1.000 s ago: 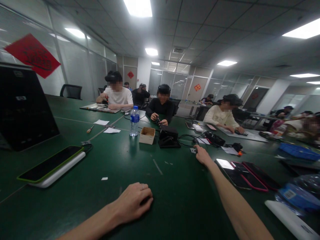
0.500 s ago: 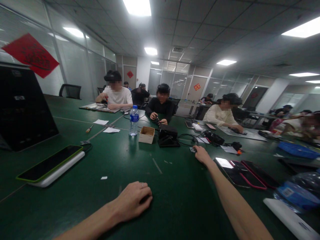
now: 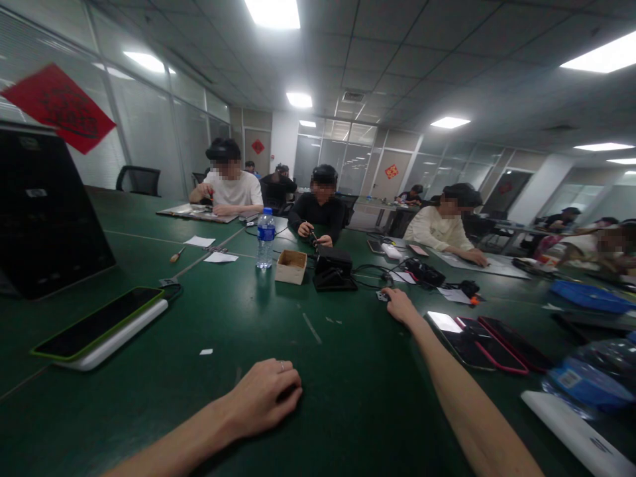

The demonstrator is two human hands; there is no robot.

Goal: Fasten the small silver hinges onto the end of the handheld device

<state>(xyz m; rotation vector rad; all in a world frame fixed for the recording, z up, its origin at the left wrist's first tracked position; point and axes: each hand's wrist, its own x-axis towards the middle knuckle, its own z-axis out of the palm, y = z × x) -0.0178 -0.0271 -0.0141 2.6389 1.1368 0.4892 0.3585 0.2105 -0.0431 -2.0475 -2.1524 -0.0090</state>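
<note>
I work over a dark green laminate table (image 3: 348, 404) and take the small open cardboard box (image 3: 291, 267) as my reference point. Far left of the box, a black flat-panel tablet (image 3: 44, 212) stands tilted on its edge. Nearer me on that side, a black smartphone with a green edge (image 3: 94, 324) lies on a white power bank (image 3: 116, 341).

Toward me from the box, my left hand (image 3: 263, 391) rests palm down, fingers loosely curled, a metal ring on one finger. No object shows in it. Just left of the box stands a clear plastic water bottle with a blue label (image 3: 265, 242). Just right of the box sits a black boxy device (image 3: 332, 275).

Further right of the box, a small grey flat connector (image 3: 381, 296) lies among thin black cables (image 3: 370, 278), directly ahead of my right hand (image 3: 400, 306). This hand is the nearer one, its fingers together and at the connector, well apart from my left hand. I cannot tell whether it grips the piece, and the connector is too small to resolve its long axis. Furthest right of the box lie three smartphones in pink-red cases (image 3: 477, 341).
</note>
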